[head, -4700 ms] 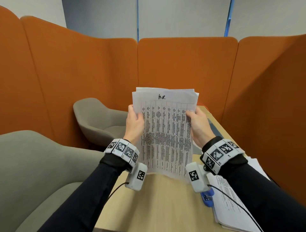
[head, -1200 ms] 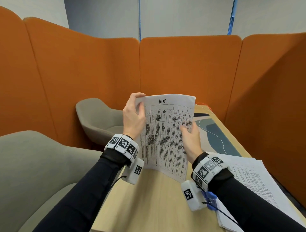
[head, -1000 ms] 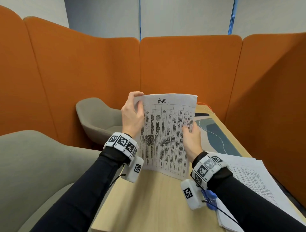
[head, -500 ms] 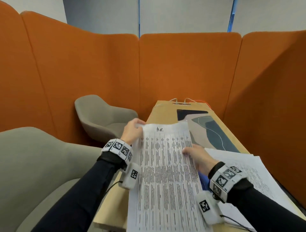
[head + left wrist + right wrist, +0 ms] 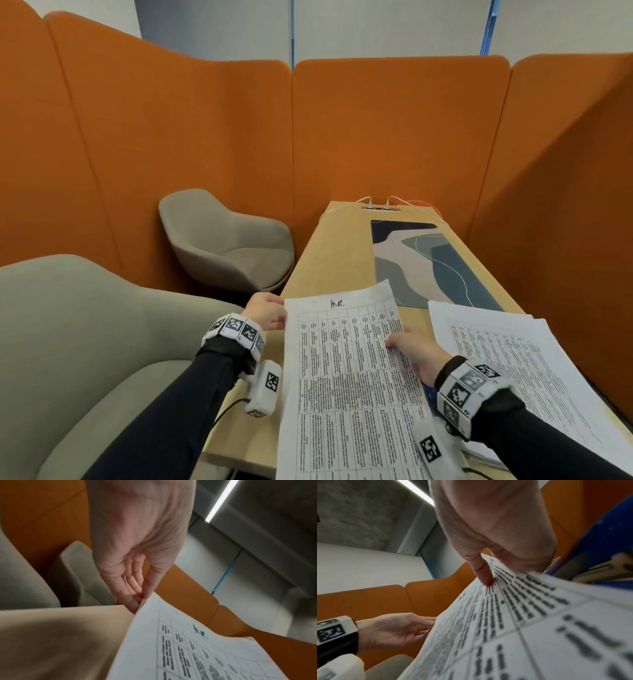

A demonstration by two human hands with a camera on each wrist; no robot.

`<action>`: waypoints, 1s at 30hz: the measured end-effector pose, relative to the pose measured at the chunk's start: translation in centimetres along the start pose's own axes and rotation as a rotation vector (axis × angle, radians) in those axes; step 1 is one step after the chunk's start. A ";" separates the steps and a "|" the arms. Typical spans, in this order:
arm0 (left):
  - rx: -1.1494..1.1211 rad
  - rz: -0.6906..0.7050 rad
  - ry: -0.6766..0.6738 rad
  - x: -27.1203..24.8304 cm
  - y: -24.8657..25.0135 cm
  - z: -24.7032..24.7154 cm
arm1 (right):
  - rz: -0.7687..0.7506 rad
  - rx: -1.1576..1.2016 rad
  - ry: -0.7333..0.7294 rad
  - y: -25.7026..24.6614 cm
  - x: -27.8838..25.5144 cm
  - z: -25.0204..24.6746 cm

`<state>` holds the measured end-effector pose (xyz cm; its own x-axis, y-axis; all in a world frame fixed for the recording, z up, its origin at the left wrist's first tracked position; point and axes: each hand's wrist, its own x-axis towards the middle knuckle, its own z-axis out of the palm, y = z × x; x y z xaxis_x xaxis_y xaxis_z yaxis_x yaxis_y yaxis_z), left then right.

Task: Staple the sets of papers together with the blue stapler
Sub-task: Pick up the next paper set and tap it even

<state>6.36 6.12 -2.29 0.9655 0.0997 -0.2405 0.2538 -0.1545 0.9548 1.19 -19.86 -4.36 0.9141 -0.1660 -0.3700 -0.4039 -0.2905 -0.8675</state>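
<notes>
The paper set (image 5: 342,377) marked "H.R." lies nearly flat on the wooden table (image 5: 335,246), its near end past the table's front edge. My left hand (image 5: 270,310) pinches its top left corner between thumb and fingers (image 5: 137,601). My right hand (image 5: 411,346) holds the right edge, thumb (image 5: 484,574) on the printed face, the other fingers hidden under the sheets. The blue stapler (image 5: 428,390) shows only as a sliver under my right wrist. In the right wrist view the stapler (image 5: 604,536) sits close beside the palm.
A second stack of printed papers (image 5: 513,359) lies at the right of the table. A patterned desk mat (image 5: 428,260) covers the far right, with cables (image 5: 380,202) at the far end. Grey chairs (image 5: 226,240) stand left; orange partitions (image 5: 376,137) enclose the booth.
The paper set, held upright in both hands a second ago, has come down to lie on the table. My left hand stayed on the top left corner, my right on the right edge.
</notes>
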 end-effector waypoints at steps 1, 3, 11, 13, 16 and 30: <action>0.009 -0.022 0.008 0.0 -0.1 -0.1 | 0.005 0.000 -0.004 0.1 0.2 0.1; 0.025 -0.064 0.000 0.0 -0.1 -0.3 | 0.009 -0.008 -0.008 0.0 0.2 0.3; 0.103 -0.122 0.050 0.5 -1.0 -0.4 | -0.136 -0.267 0.109 -1.9 -1.4 -0.9; 0.122 -0.122 0.052 0.6 -1.2 -0.4 | -0.229 -0.619 0.240 -2.5 -2.0 -2.7; 0.146 -0.101 0.085 0.7 -1.6 -0.3 | -0.135 -1.058 0.227 -2.2 -2.7 -4.4; 0.213 0.011 0.144 1.6 -2.1 -0.5 | -0.200 -0.505 0.292 -5.9 -2.5 -3.9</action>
<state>7.39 7.10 -4.55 0.9539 0.2338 -0.1881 0.2643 -0.3581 0.8955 1.15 -21.37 3.01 0.9549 -0.2930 -0.0479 -0.2586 -0.7413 -0.6194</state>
